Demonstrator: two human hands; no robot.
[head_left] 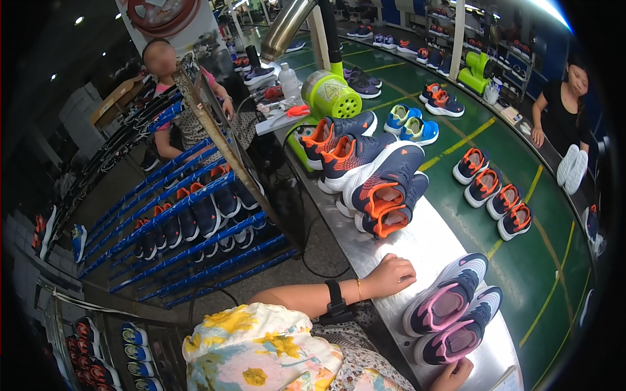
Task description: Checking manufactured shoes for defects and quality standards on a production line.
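Observation:
My left hand (391, 276) rests on the bare metal worktop, its fingers curled together and nothing visible in them. It lies between two groups of shoes. Beyond it, several navy sneakers with orange linings (385, 179) are piled on and against each other. Close by on the right stands a pair of navy-and-pink sneakers, one (447, 296) beside the other (462, 326), toes pointing away. At the lower edge my right hand (453, 375) shows only in part, by the heel of the nearer pink-lined sneaker. Its visible fingers are apart, and I see nothing held.
A green conveyor belt (482, 254) with several sneakers runs along the worktop (424, 244). A green blower (332, 94) stands at the far end. On the left is a blue-barred shoe rack (195, 195). One person (186, 111) stands behind it; another (564, 107) sits across the belt.

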